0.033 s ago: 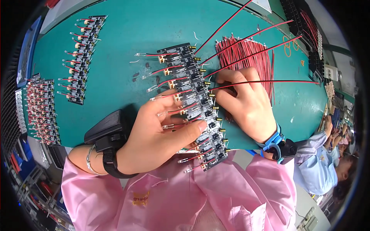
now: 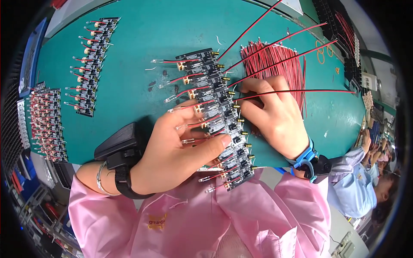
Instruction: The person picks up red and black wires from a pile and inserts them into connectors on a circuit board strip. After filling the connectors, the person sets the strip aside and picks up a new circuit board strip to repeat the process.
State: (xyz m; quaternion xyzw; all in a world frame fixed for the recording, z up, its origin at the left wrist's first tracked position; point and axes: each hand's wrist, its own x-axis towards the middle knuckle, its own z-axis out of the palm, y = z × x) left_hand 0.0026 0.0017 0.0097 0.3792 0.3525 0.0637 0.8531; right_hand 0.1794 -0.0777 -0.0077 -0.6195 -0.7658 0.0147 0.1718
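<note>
My left hand (image 2: 172, 150) is closed on a long strip of black circuit boards (image 2: 219, 101), thumb on top and fingers curled beneath. Each board carries a short red-and-black lead ending in a clear LED on the left side, and brass-coloured pins line the right edge. Several long red-and-black wires (image 2: 275, 46) fan out from the upper right edge of the strip. At that edge my right hand (image 2: 273, 114) is closed, its fingertips pinching the lowest long wire (image 2: 318, 91) close to a pin. The exact grip is partly hidden by the fingers.
Behind my right hand lies a thick bundle of red-and-black wires (image 2: 271, 58) on the green mat (image 2: 142, 38). Another board strip (image 2: 89, 66) lies far left, with stacked strips (image 2: 45, 122) nearer. Rubber bands (image 2: 320, 51) lie at right. Other people (image 2: 359, 180) sit beyond the right edge.
</note>
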